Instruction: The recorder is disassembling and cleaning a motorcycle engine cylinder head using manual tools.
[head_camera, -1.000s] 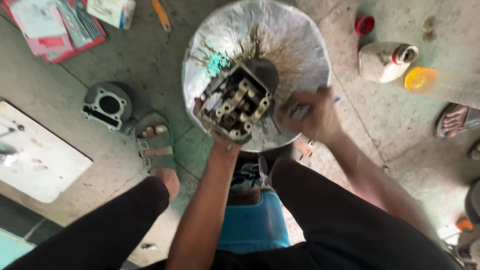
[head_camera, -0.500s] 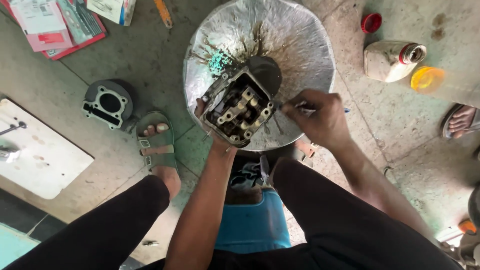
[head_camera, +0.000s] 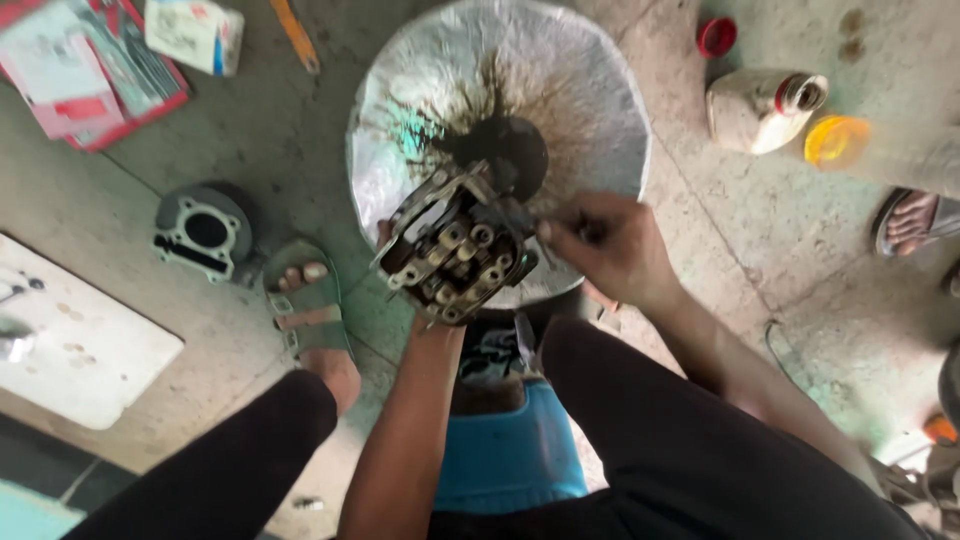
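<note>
A greasy metal cylinder head (head_camera: 455, 250) is held up over a round, oil-stained metal basin (head_camera: 560, 90). My left hand (head_camera: 430, 322) grips the cylinder head from underneath and is mostly hidden by it. My right hand (head_camera: 610, 245) is at the part's right side, its fingers pinched on a thin dark tool (head_camera: 528, 228) whose tip touches the cylinder head. What kind of tool it is cannot be made out. A dark pool of oil (head_camera: 505, 150) lies in the basin's middle.
A grey engine cylinder block (head_camera: 203, 232) lies left on the concrete floor, next to my sandalled foot (head_camera: 305, 310). A white bottle (head_camera: 760, 108), red cap (head_camera: 716, 36) and yellow lid (head_camera: 836, 140) sit right. Another person's foot (head_camera: 915, 222) is far right. White board (head_camera: 70, 340) at left.
My right hand has moved left, up against the cylinder head, with the tool tip now on it. The cylinder head stays in my left hand, slightly tilted.
</note>
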